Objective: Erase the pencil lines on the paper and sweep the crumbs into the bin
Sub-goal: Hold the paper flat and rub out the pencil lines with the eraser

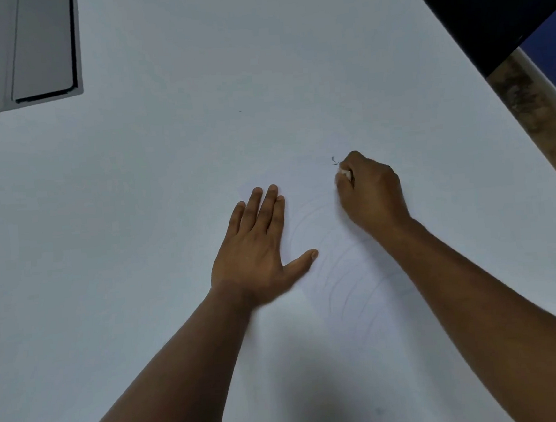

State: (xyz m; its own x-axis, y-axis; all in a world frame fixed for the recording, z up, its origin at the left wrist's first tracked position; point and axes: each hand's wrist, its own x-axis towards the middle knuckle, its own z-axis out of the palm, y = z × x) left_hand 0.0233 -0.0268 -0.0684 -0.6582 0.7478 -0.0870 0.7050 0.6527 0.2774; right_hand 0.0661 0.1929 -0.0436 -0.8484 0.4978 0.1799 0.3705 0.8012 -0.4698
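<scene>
Head view: left hand (pixel 256 249) lies flat, pinning paper (pixel 353 291) steady; right hand (pixel 370 193) pinches eraser (pixel 346 173), rubbing lines (pixel 344 272).

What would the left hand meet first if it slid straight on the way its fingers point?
Nothing, seemingly: the left hand lies flat, fingers pointing up-frame, with only bare white table ahead as far as the picture shows.

Two hands are in the frame: one left hand (pixel 259 245) at centre and one right hand (pixel 371 193) right of centre. One white eraser (pixel 346 173) shows. One sheet of paper (pixel 353 291) carries several faint curved pencil lines (pixel 346 288); the exact number cannot be told. A few dark crumbs (pixel 334 161) lie together. One grey flat case (pixel 15 55) sits at the upper left.
</scene>
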